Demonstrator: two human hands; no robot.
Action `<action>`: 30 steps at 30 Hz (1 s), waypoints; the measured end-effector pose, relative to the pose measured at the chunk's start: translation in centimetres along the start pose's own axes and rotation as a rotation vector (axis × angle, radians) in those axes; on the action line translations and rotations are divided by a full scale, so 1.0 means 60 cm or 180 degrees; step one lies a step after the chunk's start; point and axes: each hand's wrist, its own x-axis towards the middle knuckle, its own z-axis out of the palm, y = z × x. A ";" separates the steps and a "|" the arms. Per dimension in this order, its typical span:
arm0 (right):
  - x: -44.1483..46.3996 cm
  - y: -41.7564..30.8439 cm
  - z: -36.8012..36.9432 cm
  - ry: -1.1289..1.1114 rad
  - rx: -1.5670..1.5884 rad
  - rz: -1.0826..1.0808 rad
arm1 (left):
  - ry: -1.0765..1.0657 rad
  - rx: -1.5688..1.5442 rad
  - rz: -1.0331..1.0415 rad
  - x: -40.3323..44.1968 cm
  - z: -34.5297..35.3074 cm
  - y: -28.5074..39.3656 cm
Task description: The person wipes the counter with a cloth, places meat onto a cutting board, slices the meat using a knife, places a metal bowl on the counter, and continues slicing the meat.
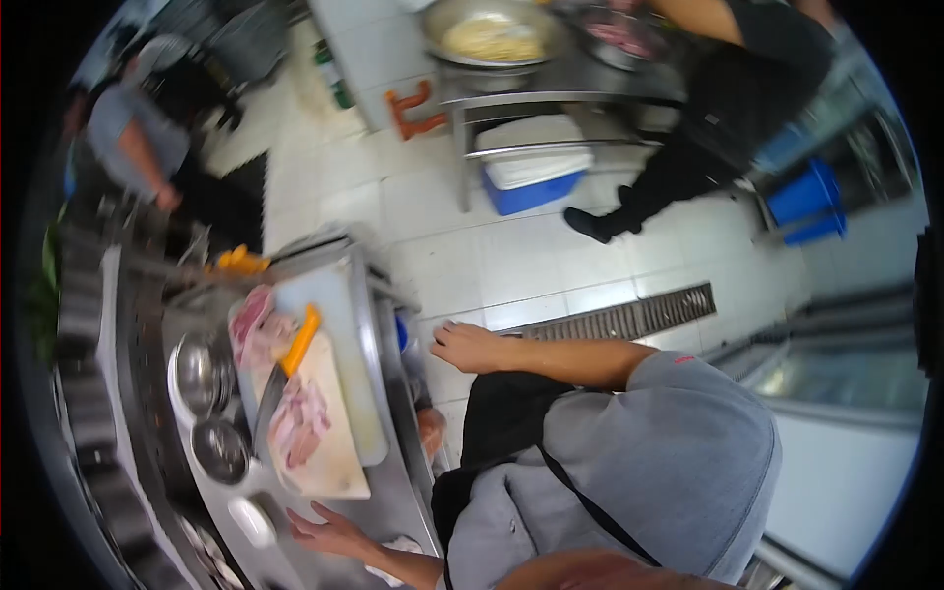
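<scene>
My left hand (329, 532) is held with fingers spread over the metal counter (285, 565), next to a small white dish (252, 521), and holds nothing. My right hand (467, 347) hangs off the counter's edge, above the floor; its fingers are loosely bent and nothing shows in them. A knife with an orange handle (301, 339) lies across a cutting board (339, 470), its blade along pale raw meat (299, 423). More raw meat (258, 329) sits at the far end, by a larger white board (366, 418). Neither hand touches the knife.
Metal bowls (204, 374) stand along the board's left side. Another orange handle (243, 259) shows past the far end. One co-worker (147, 147) stands at upper left, another (708, 128) by a steel table (570, 93) holding a large bowl (492, 34). A drain grate (629, 317) crosses the floor.
</scene>
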 end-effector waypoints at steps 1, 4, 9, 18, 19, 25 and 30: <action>-0.054 0.009 -0.006 -0.0457 0.0108 0.0290 | -0.0034 -0.0215 0.0177 0.022 0.005 0.027; -0.209 -0.001 -0.058 -0.1253 -0.0022 0.1011 | 0.0174 -0.1415 0.1622 0.031 0.114 0.144; -0.502 0.053 -0.049 0.0092 0.0129 0.2189 | -0.0738 -0.1999 0.2609 -0.116 0.147 0.412; -1.101 0.135 -0.259 0.0988 -0.0078 0.4769 | -0.3318 -0.3044 0.4009 -0.544 -0.002 0.906; -1.173 0.150 -0.273 0.1006 -0.0099 0.4789 | -0.3464 -0.2716 0.3951 -0.598 0.045 0.921; -1.496 0.259 -0.337 0.0863 0.0824 0.5354 | -0.4658 -0.0050 0.4019 -0.745 0.265 0.872; -1.717 0.386 -0.507 0.1904 0.0404 0.5666 | -0.4962 0.0802 0.3578 -0.858 0.224 0.991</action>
